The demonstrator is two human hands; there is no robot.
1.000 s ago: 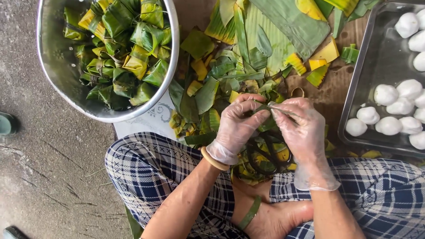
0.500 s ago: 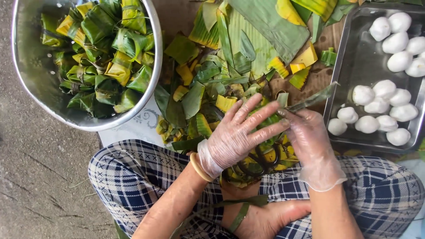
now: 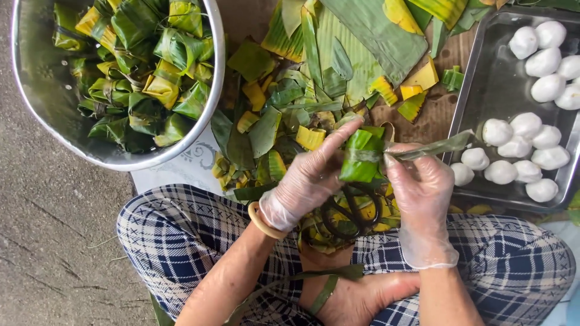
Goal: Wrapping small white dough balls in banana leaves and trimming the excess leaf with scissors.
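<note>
Head view: the left hand (image 3: 308, 181), in a clear glove, grasps a small green leaf parcel (image 3: 357, 158), fingers spread along its side. The right hand (image 3: 423, 181), gloved too, pinches a thin leaf strip (image 3: 432, 148) that runs from the parcel out toward the metal tray (image 3: 483, 90). The parcel sits between both hands, above the lap and a pair of black scissors (image 3: 350, 211). By my reading the tying step is in hand: the strip wraps the parcel, and the next move calls for steady tension and a firm hold on the folds. Beyond lie leaf scraps (image 3: 272, 121), white dough balls (image 3: 513, 145) in the tray, and a metal bowl (image 3: 36, 121) of finished wrapped parcels (image 3: 151, 66).
</note>
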